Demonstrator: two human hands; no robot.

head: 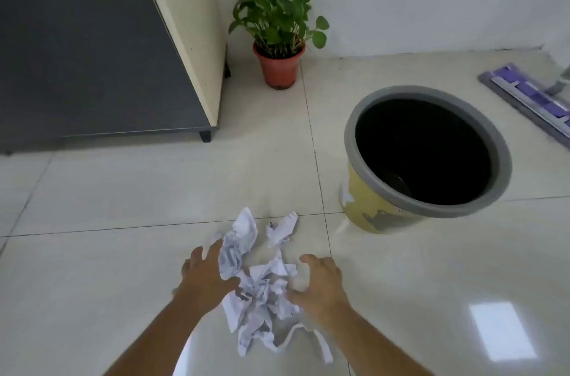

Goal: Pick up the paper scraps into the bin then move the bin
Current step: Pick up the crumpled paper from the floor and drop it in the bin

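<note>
A heap of crumpled white paper scraps (259, 292) lies on the tiled floor at the bottom centre, with one smaller scrap (282, 229) a little beyond it. My left hand (206, 275) reaches in from the left with fingers spread, touching the heap's left side. My right hand (320, 281) comes in from the right, fingers apart, at the heap's right edge. Neither hand has closed on any paper. The bin (428, 209), yellow with a grey rim and a dark inside, stands upright to the right and farther away.
A potted green plant (279, 67) in a red pot stands by the back wall. A dark cabinet with a cream side panel (197, 36) fills the left. A purple flat mop head (530, 98) lies at the far right.
</note>
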